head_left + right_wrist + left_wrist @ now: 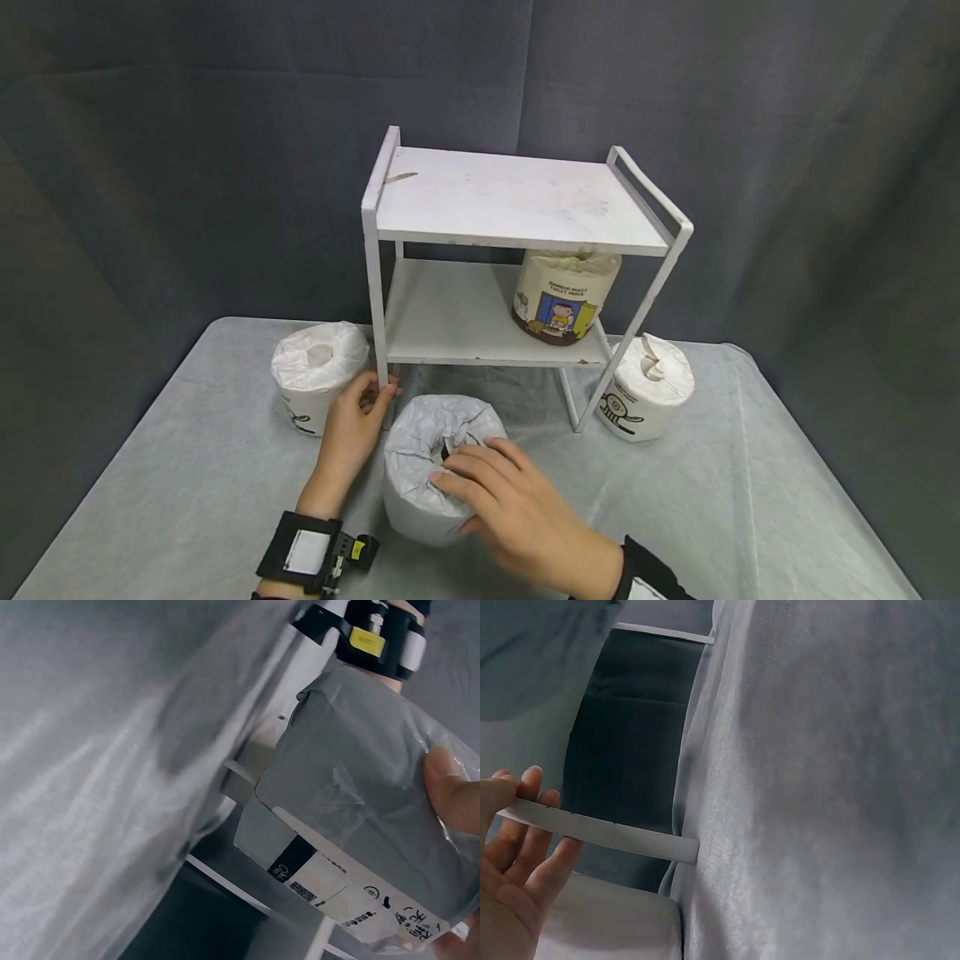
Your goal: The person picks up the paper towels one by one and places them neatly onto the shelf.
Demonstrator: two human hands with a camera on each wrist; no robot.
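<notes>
In the head view, a white-wrapped toilet roll point(423, 508) is at the front middle, before a white two-tier rack point(495, 187). My right hand point(528, 517) grips this roll from its right, with fingers over the top near the core hole. The right wrist view shows the thumb point(446, 787) against the wrapped side of the roll point(345, 772), above a printed label. My left hand point(356, 421) pinches the rack's front left leg. Up close in the left wrist view, thumb and fingers point(551, 874) lie on either side of that leg point(607, 831).
A cream toilet roll point(566, 287) with a cartoon print stands on the right of the lower shelf point(450, 312). Another white roll point(318, 367) stands left of the rack, and one more point(651, 387) by its right leg. Grey cloth covers the table point(187, 500).
</notes>
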